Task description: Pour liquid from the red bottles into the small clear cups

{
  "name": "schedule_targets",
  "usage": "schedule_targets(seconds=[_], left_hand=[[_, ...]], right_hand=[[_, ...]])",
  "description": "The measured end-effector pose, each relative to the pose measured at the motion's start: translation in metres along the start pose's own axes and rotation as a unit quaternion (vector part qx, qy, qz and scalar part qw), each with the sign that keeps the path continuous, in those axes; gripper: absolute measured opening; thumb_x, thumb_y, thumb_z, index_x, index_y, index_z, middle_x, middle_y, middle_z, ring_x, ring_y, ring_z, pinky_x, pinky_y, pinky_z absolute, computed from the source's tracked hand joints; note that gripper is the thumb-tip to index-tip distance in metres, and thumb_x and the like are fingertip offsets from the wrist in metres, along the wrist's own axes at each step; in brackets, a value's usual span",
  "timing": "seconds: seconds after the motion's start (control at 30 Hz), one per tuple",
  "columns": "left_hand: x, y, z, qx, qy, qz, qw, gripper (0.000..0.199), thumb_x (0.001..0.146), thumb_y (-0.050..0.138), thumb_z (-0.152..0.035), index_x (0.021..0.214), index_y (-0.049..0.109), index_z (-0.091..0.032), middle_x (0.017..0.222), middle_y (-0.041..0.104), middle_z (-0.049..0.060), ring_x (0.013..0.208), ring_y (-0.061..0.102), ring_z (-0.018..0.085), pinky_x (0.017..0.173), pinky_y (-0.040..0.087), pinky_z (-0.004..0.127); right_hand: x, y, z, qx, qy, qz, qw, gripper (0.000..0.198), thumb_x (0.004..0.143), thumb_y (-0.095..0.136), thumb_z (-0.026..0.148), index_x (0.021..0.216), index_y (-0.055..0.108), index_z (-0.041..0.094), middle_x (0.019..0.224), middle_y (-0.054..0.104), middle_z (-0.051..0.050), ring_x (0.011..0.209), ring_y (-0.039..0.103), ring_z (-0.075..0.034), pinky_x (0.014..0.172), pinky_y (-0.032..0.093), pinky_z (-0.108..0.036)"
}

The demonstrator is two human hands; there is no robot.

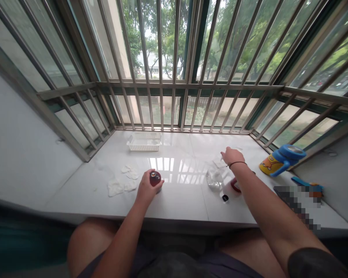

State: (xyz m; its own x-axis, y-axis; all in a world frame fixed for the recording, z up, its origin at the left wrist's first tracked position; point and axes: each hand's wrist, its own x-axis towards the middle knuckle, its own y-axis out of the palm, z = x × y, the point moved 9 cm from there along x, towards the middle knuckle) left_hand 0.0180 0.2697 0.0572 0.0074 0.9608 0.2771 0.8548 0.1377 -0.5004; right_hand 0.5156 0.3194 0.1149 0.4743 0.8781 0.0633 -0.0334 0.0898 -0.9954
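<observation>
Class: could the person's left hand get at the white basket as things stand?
Probably not to grasp it: the left hand is curled around the dark red bottle and would likely have to let go first. Nothing visible seems to block the way to the white basket, though.

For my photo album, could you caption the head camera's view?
Left fingers around a dark red container, white basket beyond, barred window behind.

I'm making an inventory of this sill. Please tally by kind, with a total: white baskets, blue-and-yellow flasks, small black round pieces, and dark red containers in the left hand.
White basket: 1
Blue-and-yellow flask: 1
Small black round piece: 1
Dark red container in the left hand: 1
Total: 4
</observation>
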Motion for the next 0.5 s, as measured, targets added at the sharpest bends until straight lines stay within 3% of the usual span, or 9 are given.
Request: schedule_targets(seconds=[0.13, 0.27, 0.4, 0.5], left_hand=[[0.004, -0.012, 0.01, 0.005, -0.012, -0.012, 1.0, 0.057, 0.081, 0.083, -0.039, 0.13, 0.059, -0.025, 0.131, 0.067, 0.009, 0.122, 0.067, 0.03, 0.108, 0.053, 0.046], [0.004, -0.011, 0.013, -0.001, -0.013, -0.016, 1.0, 0.057, 0.081, 0.083, -0.04, 0.131, 0.059, -0.025, 0.131, 0.067, 0.008, 0.122, 0.067, 0.03, 0.109, 0.053, 0.047], [0.004, -0.01, 0.015, 0.0, -0.013, -0.02, 1.0, 0.058, 0.08, 0.084, -0.042, 0.131, 0.059, -0.026, 0.132, 0.068, 0.008, 0.122, 0.068, 0.031, 0.109, 0.054, 0.049], [0.005, -0.012, 0.013, 0.006, -0.017, -0.015, 1.0, 0.059, 0.08, 0.084, -0.044, 0.131, 0.06, -0.026, 0.133, 0.068, 0.009, 0.121, 0.068, 0.031, 0.109, 0.054, 0.049]], right_hand=[[0.011, 0.004, 0.012, 0.002, -0.015, 0.02, 1.0, 0.023, 0.105, 0.06, 0.031, 0.113, 0.069, 0.011, 0.102, 0.074, -0.012, 0.092, 0.07, -0.023, 0.084, 0.051, -0.036], [-0.004, -0.015, 0.042, 0.036, -0.085, -0.026, 0.995, 0.027, 0.108, 0.051, 0.027, 0.119, 0.067, 0.007, 0.107, 0.075, -0.022, 0.098, 0.072, -0.027, 0.082, 0.048, -0.035], [-0.046, -0.035, 0.081, 0.089, -0.183, -0.071, 0.976, 0.028, 0.109, 0.049, 0.032, 0.126, 0.065, 0.015, 0.117, 0.075, -0.017, 0.104, 0.072, -0.027, 0.086, 0.05, -0.034], [-0.097, -0.035, 0.11, 0.127, -0.26, -0.077, 0.954, 0.028, 0.109, 0.05, 0.032, 0.128, 0.066, 0.019, 0.121, 0.075, -0.013, 0.107, 0.071, -0.026, 0.091, 0.052, -0.034]])
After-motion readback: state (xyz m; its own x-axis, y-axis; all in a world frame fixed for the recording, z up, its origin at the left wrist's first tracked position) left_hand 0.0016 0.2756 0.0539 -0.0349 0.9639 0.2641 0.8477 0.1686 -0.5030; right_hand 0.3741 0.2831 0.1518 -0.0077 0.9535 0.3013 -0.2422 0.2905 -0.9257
